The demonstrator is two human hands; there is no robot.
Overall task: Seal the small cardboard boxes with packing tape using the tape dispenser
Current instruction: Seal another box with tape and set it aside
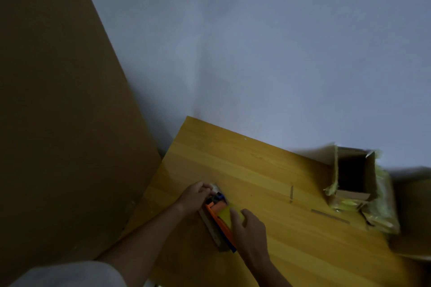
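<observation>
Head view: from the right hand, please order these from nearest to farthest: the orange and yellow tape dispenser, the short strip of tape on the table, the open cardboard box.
1. Orange and yellow tape dispenser: under the right hand, touching it.
2. Short strip of tape: on the wooden table, to the hand's right.
3. Open cardboard box: far right, at the table's edge.

Count: one tape dispenser (220, 219), orange with a yellow part; one open cardboard box (354, 177) with torn yellowish tape on its flaps; two hands, left hand (194, 197) and right hand (250, 230); two loose tape strips (330, 216) on one wooden table (245, 165); one large brown board (58, 100) at left.
</observation>
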